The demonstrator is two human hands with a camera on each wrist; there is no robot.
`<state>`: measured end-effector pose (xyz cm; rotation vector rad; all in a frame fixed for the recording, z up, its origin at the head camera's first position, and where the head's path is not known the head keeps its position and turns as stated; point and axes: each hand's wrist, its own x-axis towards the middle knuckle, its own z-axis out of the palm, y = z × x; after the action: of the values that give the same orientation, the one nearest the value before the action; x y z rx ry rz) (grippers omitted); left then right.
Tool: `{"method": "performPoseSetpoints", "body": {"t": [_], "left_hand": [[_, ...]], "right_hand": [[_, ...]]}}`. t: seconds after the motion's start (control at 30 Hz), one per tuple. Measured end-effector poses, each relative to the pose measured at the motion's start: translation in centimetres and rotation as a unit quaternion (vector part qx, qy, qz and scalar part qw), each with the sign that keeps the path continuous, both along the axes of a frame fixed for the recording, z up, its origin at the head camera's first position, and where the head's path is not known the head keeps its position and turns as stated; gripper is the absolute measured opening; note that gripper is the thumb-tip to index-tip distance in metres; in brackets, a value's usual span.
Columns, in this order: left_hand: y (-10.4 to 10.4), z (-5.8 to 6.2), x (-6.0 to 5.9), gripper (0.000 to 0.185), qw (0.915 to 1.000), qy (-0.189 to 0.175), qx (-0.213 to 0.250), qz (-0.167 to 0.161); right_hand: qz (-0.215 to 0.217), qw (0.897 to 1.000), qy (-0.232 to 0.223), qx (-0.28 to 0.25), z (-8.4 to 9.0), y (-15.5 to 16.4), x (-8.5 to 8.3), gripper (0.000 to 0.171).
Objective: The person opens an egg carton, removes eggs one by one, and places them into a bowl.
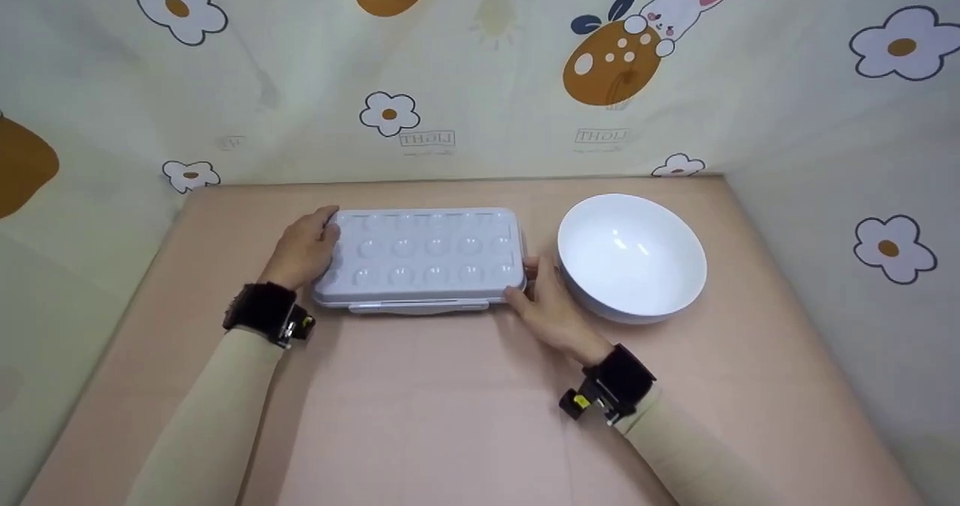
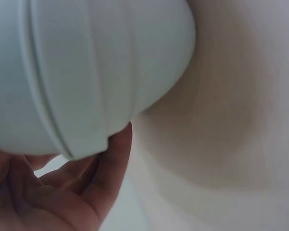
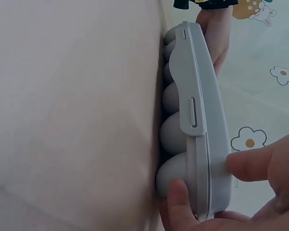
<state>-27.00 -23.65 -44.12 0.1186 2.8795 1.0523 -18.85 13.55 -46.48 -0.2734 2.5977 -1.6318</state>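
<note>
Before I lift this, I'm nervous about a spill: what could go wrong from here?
The right hand grips the egg box close beside the white bowl, so lifting could knock the bowl. Both hands, the left hand too, hold only the ends, so the box could tilt or slip.

The head view looks down from above; both wrist views sit close against the same egg box point(image 1: 420, 258) ends.

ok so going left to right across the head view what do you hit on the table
left hand → egg box → right hand → white bowl
</note>
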Motion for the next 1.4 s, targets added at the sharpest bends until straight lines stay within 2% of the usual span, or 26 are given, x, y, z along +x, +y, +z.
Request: {"method": "performPoseSetpoints", "body": {"t": [0.17,0.23,0.33,0.4,0.5,0.6,0.67,0.73,0.83,1.03,1.13,1.23,1.3,1.4], "left_hand": [[0.8,0.6,1.7,0.050,0.9982,0.048,-0.037,-0.002],[1.1,0.9,2.7,0.050,0.9972,0.058,-0.044,-0.016],[1.6,1.3,4.1,0.051,0.9947,0.071,-0.054,-0.051],[2.2,1.5,4.9,0.052,0.9922,0.079,-0.061,-0.074],[3.2,1.5,6.0,0.056,0.9834,0.110,-0.089,-0.114],[4.1,1.0,7.0,0.065,0.9692,0.151,-0.128,-0.146],[4.5,0.4,7.5,0.074,0.9587,0.179,-0.157,-0.155],[4.7,-0.2,7.9,0.082,0.9513,0.197,-0.181,-0.154],[5.1,-1.0,8.4,0.090,0.9410,0.220,-0.211,-0.148],[6.1,-1.8,8.7,0.089,0.9179,0.255,-0.270,-0.139],[6.6,-2.0,8.7,0.085,0.9098,0.268,-0.290,-0.128],[6.9,-2.1,8.7,0.081,0.9070,0.275,-0.295,-0.121],[7.1,-2.1,8.7,0.080,0.9063,0.279,-0.295,-0.118],[7.3,-2.1,8.6,0.079,0.9058,0.285,-0.292,-0.115]], "right_hand": [[0.024,0.997,0.056,0.042,0.3,0.3,0.5,0.052],[0.033,0.993,0.067,0.095,0.9,0.2,1.1,0.056],[0.059,0.974,0.092,0.197,2.0,0.0,2.1,0.061],[0.085,0.955,0.119,0.256,2.5,-0.2,2.4,0.064],[0.126,0.922,0.199,0.306,2.8,-0.5,2.0,0.070],[0.147,0.883,0.274,0.352,2.5,-0.6,0.9,0.075],[0.154,0.859,0.308,0.380,2.1,-0.8,0.2,0.076],[0.162,0.837,0.325,0.409,1.7,-1.0,-0.3,0.075],[0.173,0.811,0.344,0.440,1.1,-1.5,-0.8,0.073],[0.156,0.758,0.384,0.503,0.5,-3.3,-0.7,0.064],[0.132,0.723,0.408,0.542,0.2,-4.2,-0.5,0.059],[0.111,0.688,0.431,0.573,-0.1,-4.8,-0.4,0.058],[0.101,0.676,0.437,0.585,-0.2,-5.1,-0.4,0.058],[0.094,0.675,0.431,0.592,-0.1,-5.5,-0.3,0.058]]}}
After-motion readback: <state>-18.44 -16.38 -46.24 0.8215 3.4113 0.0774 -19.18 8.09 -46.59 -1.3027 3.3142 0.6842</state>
